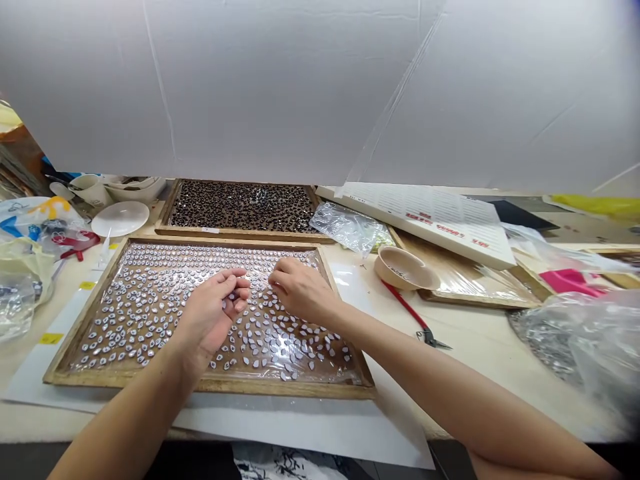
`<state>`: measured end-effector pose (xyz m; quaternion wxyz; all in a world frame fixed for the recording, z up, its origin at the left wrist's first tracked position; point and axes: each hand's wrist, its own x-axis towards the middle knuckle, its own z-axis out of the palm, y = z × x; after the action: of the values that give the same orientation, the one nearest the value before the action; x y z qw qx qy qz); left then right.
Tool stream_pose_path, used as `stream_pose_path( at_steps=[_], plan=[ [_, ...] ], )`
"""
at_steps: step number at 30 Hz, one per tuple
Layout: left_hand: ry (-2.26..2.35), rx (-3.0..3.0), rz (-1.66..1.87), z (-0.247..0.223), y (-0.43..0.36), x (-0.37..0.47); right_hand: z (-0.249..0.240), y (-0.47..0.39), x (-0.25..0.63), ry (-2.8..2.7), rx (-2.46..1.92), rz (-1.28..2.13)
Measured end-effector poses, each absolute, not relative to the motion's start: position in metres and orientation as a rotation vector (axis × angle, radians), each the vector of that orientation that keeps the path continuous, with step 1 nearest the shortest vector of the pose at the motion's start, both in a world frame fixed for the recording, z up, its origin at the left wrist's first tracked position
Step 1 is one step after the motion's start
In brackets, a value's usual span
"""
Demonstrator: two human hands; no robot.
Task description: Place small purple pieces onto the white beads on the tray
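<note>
A wooden-framed tray (pixel 200 385) lies in front of me, its plastic-covered base strewn with many small white drop-shaped pieces (pixel 140 313) with dark marks. Neat rows of them run along the far side, while nearer ones lie scattered, some plain side up. Over the tray's middle, my left hand (pixel 217 307) is turned partly palm up, fingers curled in with the thumb against them. To its right, my right hand (pixel 299 287) bends down over the pieces, fingertips pinched together near the surface. Whatever either hand holds is hidden or too small to name.
Behind stands a second tray (pixel 240 235) of dark beads. Rightward are a beige bowl (pixel 400 268), red-handled pliers (pixel 415 313), a white box (pixel 425 223) and clear plastic bags (pixel 590 333). A white plate (pixel 120 219) and cups sit left. A white panel (pixel 240 93) hangs low overhead.
</note>
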<state>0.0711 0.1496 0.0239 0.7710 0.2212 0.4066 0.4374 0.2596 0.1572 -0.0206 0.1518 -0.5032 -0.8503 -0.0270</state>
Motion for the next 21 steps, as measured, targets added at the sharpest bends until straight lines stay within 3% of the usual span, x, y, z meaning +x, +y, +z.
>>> stream_pose_path(
  at_steps=[7,15,21],
  plan=[
    [0.870,0.459,0.956,0.025,0.150,0.072,-0.028,0.169,0.253,-2.591,-1.561,-0.180],
    [0.904,0.436,0.904,0.029,0.149,0.073,-0.025,0.169,0.254,-2.705,-1.544,-0.069],
    [0.904,0.457,0.769,0.025,0.145,0.078,-0.010,0.160,0.264,-2.368,-1.412,0.115]
  ],
)
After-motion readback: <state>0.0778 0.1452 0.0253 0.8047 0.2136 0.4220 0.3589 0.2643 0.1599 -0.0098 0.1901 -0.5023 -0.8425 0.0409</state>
